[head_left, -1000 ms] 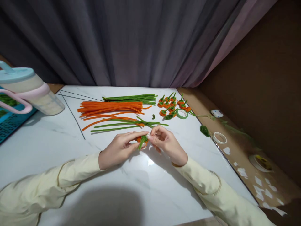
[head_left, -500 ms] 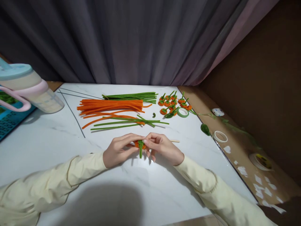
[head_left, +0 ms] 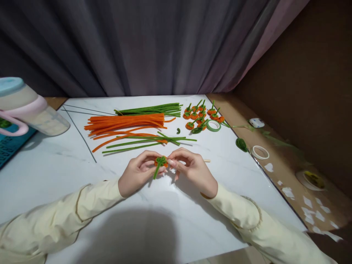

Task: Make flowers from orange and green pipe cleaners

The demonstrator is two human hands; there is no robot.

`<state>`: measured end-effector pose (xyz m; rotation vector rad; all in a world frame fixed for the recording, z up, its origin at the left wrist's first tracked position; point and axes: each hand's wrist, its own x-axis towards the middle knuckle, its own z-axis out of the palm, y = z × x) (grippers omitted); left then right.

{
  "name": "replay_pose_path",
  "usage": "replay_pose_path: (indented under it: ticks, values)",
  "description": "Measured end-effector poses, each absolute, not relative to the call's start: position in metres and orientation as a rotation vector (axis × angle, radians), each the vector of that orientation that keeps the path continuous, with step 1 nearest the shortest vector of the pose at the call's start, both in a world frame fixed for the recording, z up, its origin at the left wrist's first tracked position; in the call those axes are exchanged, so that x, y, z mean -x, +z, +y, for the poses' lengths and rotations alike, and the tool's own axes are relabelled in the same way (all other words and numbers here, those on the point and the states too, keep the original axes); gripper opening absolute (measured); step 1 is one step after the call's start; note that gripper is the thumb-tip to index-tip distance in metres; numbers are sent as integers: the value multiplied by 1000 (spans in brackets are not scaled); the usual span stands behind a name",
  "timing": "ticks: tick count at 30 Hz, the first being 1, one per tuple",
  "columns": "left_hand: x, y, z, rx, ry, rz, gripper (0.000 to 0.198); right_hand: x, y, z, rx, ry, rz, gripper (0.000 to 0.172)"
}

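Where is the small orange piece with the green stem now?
In the head view, the orange piece is near the centre, pinched between the left hand and the right hand, just in front of the loose green pipe cleaners.

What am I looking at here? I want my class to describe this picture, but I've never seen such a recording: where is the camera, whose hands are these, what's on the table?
There is no machine: the camera sits on a person's head and looks down at their own two bare hands. The left hand and right hand together pinch a small orange-and-green pipe-cleaner piece over the white table. Behind lie orange pipe cleaners, green pipe cleaners, a cluster of similar finished pieces and a green tape roll. A lidded jug stands far left.
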<state>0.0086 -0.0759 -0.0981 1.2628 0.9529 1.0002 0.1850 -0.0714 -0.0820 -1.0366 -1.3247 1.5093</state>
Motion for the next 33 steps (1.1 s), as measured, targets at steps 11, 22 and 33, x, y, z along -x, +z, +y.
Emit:
replay_pose_path:
  ticks: [11,22,33]
  values:
    - [-14,-104,-77,-1245,925,954,34,-185,-92,-70,1172,1368,-1552,2]
    - [-3,-91,-62,-1228,526,792,22,-188,-90,-67,1210,1184,-1893,15]
    - [-10,-94,-66,-1047,597,790,33,-187,-87,-71,1133,1096,-1778,17]
